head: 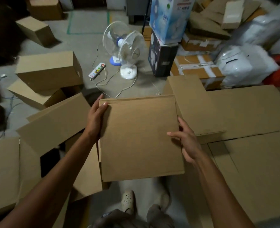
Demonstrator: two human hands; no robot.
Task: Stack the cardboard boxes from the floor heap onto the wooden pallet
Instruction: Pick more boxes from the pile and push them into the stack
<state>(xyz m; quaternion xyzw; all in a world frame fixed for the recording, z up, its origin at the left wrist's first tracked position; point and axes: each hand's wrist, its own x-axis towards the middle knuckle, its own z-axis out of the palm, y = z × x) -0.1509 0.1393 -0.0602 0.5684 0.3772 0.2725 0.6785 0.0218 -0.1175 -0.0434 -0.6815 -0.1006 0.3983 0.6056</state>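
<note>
Matt brown cardboard box (139, 137), glossy white plastic fans (129, 53), dull grey concrete floor (86, 43).

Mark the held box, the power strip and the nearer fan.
held cardboard box (139, 137): head view, middle of top face.
power strip (97, 70): head view, middle of body.
nearer white fan (132, 51): head view, grille centre.

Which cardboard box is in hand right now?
The centre box, gripped by left hand and right hand on opposite edges; the rest lie untouched.

left arm: extended forward, left hand (95, 119) grips cardboard box (139, 137) side, thumb on top | right arm: extended, right hand (187, 143) grips opposite edge, fingers curled
</note>
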